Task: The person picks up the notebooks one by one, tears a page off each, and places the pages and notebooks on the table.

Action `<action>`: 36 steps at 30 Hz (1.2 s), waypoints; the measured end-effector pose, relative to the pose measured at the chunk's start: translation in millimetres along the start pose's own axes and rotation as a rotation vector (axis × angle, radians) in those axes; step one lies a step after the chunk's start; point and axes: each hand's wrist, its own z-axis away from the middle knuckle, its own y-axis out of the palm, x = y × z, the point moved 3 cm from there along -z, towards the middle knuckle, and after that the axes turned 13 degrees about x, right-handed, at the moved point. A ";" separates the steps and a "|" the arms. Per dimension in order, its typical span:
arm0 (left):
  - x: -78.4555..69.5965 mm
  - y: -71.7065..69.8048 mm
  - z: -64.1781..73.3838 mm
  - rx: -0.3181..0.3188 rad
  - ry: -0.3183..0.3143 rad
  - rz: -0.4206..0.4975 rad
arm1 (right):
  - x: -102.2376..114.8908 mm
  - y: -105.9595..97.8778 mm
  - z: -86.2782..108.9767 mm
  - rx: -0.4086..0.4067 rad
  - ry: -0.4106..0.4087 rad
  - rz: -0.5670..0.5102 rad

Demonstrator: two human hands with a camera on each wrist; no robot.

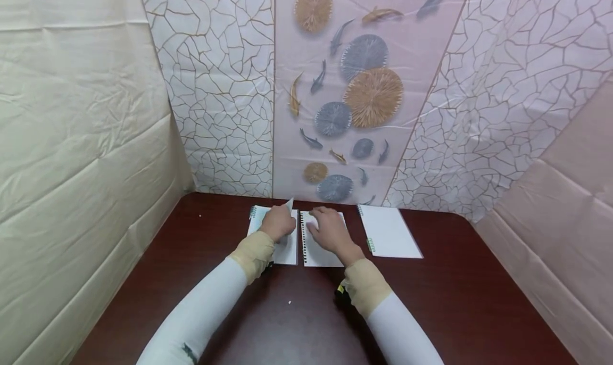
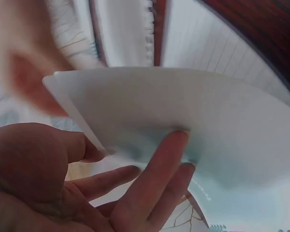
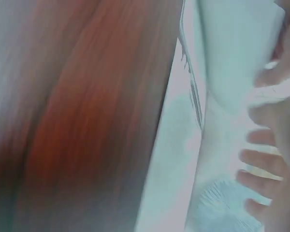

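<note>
My left hand (image 1: 279,223) pinches a lifted white page (image 2: 135,92) of the left spiral notebook (image 1: 288,252), thumb on one side and fingers on the other. The page bows upward in the left wrist view, with a second edge showing close behind it. My right hand (image 1: 330,230) is over the white hole-edged paper (image 1: 318,257) in the middle, fingers spread and relaxed with nothing between them. That paper has a row of dark holes down its left edge. In the right wrist view the right fingers (image 3: 263,164) look blurred and apart.
To the right lies another white notebook (image 1: 390,229) with green binding rings on its left side. All of it rests near the back of a dark red-brown table (image 1: 297,322). A patterned cloth backdrop (image 1: 230,115) rises behind, and beige cloth hangs at both sides.
</note>
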 end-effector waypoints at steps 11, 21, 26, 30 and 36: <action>-13.0 23.3 9.2 -0.013 -0.057 -0.387 | -6.3 -52.8 21.5 -0.286 0.013 0.044; 7.2 -19.7 25.2 -0.094 0.035 -0.105 | -23.6 -88.8 55.1 -0.349 0.020 0.015; 22.7 -40.0 37.6 -0.245 0.200 -0.070 | -35.7 -92.6 66.3 -0.321 0.080 0.033; 36.5 -47.3 48.8 -0.374 0.256 -0.124 | -43.4 -87.3 68.4 -0.301 0.106 0.047; 50.1 -47.3 63.8 -0.355 0.188 -0.208 | -50.6 -80.4 67.8 -0.196 0.195 0.076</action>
